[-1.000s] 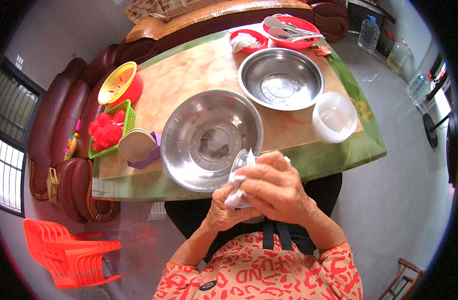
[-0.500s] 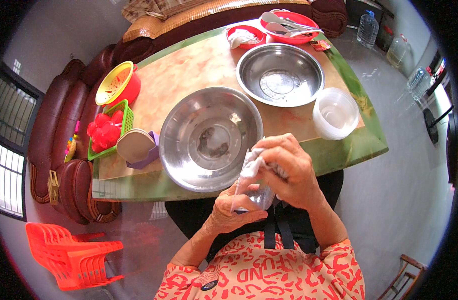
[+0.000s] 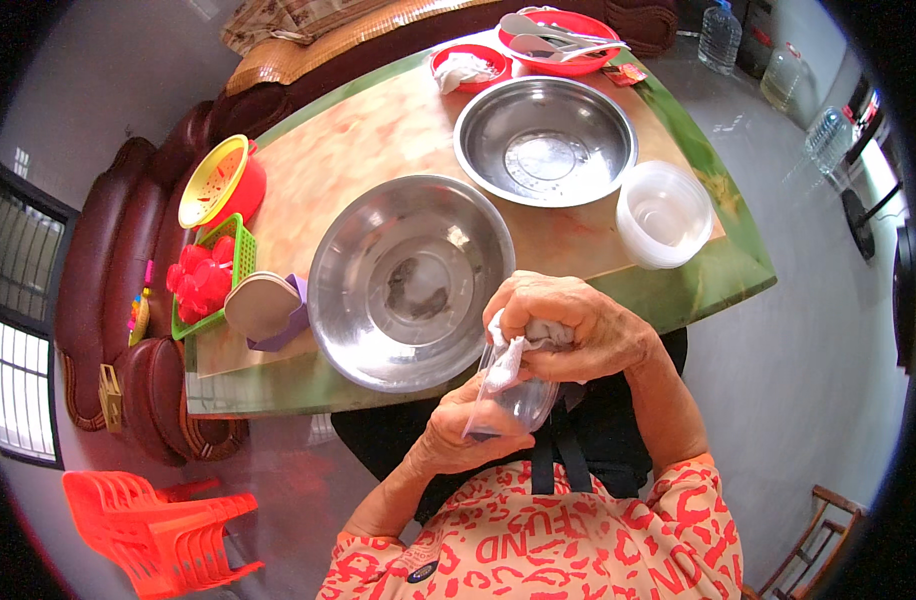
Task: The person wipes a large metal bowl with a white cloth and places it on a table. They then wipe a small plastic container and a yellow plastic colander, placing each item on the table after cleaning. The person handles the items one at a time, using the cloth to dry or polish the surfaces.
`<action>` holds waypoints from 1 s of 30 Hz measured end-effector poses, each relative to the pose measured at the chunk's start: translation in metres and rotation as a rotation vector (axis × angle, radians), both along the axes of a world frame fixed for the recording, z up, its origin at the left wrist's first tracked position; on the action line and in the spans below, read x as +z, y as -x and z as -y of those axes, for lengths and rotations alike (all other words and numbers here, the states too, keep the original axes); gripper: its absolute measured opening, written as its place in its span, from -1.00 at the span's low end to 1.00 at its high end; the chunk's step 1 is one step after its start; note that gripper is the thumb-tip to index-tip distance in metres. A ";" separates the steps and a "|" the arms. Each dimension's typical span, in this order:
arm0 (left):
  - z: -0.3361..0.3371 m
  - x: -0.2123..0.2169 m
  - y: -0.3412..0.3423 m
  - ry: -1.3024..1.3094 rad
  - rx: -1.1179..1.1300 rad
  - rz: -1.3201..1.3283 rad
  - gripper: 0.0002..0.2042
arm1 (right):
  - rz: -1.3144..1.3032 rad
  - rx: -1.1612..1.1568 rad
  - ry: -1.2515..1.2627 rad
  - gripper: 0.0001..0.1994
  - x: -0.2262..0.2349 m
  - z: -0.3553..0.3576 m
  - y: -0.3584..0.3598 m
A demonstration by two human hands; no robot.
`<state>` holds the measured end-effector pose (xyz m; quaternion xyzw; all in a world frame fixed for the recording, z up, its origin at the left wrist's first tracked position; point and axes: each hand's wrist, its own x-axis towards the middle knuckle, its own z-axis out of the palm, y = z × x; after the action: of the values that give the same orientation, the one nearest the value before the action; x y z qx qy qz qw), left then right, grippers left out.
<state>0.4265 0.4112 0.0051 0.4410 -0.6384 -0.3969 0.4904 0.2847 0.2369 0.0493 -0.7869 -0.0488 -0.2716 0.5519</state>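
A clear plastic bowl (image 3: 529, 403) is tilted on its side above my lap, at the table's near edge. My left hand (image 3: 470, 428) grips it from the left and below, thumb along its side. My right hand (image 3: 584, 325) is closed round a white cloth (image 3: 508, 362) that presses on the bowl's rim and inner wall. Just beyond my hands stands a large steel basin (image 3: 358, 330) with a dark, wet-looking patch at its bottom. Farther back on the right is a second steel basin (image 3: 488, 165). A stack of clear plastic bowls (image 3: 665, 250) stands right of it.
At the table's left stand a green basket (image 3: 246, 250) of red pieces, a purple holder (image 3: 283, 333) and a red pot with a yellow strainer (image 3: 210, 190). Red basins (image 3: 578, 66) with spoons and a cloth are at the back. Red stacked chairs (image 3: 158, 530) stand on the floor.
My right hand has moved slightly with the cloth over the bowl, its wrist turning so the knuckles face up. The left hand still holds the bowl. The view has shifted a little.
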 end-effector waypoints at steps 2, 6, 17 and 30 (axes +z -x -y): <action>-0.002 0.010 -0.007 -0.146 -0.087 -0.119 -0.61 | 0.027 -0.008 0.013 -0.75 -0.001 0.000 0.000; 0.001 0.027 -0.018 -0.283 -0.174 -0.536 -0.42 | 0.073 0.000 0.209 -0.74 0.011 0.007 0.004; 0.014 0.034 0.002 -0.273 0.118 -0.369 -0.76 | 0.206 -0.477 0.106 -0.78 0.000 -0.017 0.002; -0.002 0.016 0.004 -0.276 0.148 -0.312 -0.73 | 0.267 -0.705 0.491 -0.76 0.001 -0.051 -0.002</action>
<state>0.4225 0.4128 0.0215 0.4828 -0.4602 -0.5070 0.5459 0.2869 0.2876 0.0505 -0.8213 0.0883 -0.5224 0.2116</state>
